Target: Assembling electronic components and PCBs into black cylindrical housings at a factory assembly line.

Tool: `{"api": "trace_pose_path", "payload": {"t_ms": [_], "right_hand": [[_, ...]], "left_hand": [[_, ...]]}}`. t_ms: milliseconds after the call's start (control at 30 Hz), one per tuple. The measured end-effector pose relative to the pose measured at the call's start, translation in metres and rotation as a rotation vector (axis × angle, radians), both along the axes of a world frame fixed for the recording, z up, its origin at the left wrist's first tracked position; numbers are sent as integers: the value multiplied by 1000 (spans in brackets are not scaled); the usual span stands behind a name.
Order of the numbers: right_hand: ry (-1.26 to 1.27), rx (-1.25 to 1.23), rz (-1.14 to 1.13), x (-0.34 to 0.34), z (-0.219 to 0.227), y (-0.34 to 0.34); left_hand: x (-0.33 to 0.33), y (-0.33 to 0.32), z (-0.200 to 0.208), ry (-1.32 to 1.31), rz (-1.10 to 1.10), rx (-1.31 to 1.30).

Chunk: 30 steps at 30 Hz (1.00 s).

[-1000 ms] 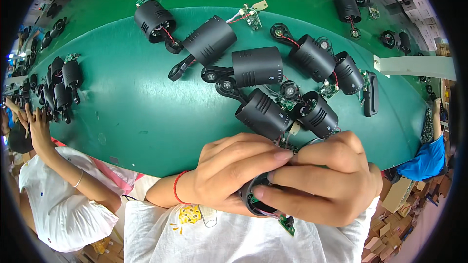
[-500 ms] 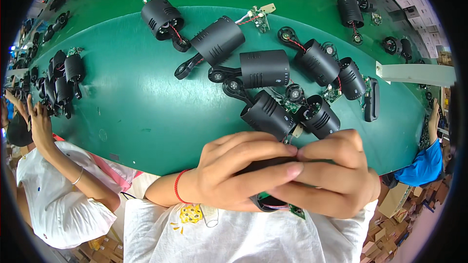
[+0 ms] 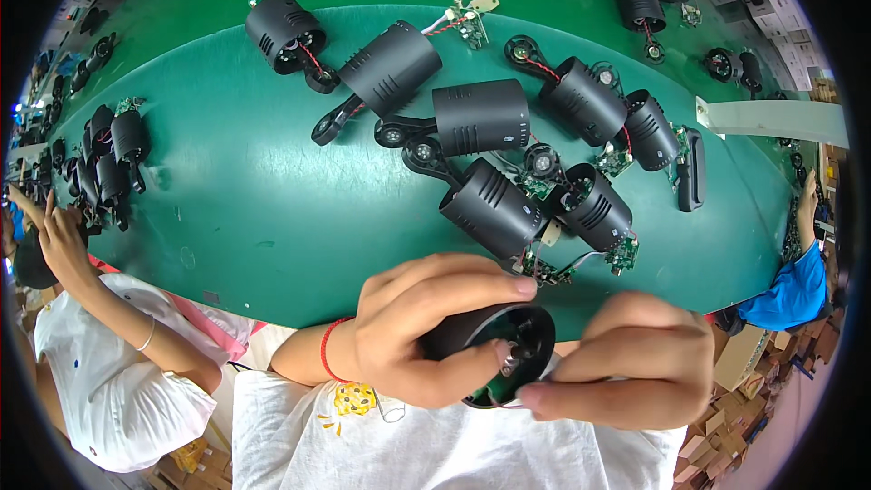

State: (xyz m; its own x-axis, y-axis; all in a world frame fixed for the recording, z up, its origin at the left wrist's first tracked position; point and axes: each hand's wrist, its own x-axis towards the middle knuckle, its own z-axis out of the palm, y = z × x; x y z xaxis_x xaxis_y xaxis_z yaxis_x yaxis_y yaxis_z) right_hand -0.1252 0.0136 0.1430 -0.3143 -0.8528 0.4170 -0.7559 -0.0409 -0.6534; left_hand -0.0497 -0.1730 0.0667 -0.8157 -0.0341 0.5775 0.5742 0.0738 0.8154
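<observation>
Just in front of my shirt, my left hand point(image 3: 413, 331) wraps around a black cylindrical housing point(image 3: 535, 331). Its open end is turned to the right, and my left thumb reaches into it beside a small metal part. Green circuit board shows within. My right hand point(image 3: 635, 363) is closed at the lower right of the rim, thumb and fingers pinched together; what they hold, perhaps a thin wire, is too small to make out. Just beyond lies another black slotted housing point(image 3: 494, 209), with a circuit board point(image 3: 542, 269) next to it.
Several similar housings with hinged arms, red wires and boards lie on the green table point(image 3: 263, 209), such as one housing point(image 3: 481, 116). A black elongated piece point(image 3: 692, 171) lies at right. A white bar point(image 3: 771, 118) juts in. Co-workers sit left, in a white shirt point(image 3: 127, 363), and right, in a blue sleeve point(image 3: 789, 295).
My hands, earlier close together over the housing, have drawn apart. The housing's open end now shows, and my right hand has shifted right and closed near its rim.
</observation>
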Motion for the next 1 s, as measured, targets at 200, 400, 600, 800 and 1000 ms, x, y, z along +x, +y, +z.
{"api": "trace_pose_path", "payload": {"t_ms": [200,400,600,800,1000], "right_hand": [[123,38,-52,0,8,-4],[246,21,-85,6,11,-3],[228,68,-123,5,14,8],[72,33,-136,11,7,-4],[-34,76,-347,22,4,-8]], "left_hand": [[7,-2,3,-223,-81,96],[7,3,5,-254,-114,193],[8,3,5,-242,-231,230],[2,0,8,-84,-196,49],[1,7,2,-43,-84,70]]}}
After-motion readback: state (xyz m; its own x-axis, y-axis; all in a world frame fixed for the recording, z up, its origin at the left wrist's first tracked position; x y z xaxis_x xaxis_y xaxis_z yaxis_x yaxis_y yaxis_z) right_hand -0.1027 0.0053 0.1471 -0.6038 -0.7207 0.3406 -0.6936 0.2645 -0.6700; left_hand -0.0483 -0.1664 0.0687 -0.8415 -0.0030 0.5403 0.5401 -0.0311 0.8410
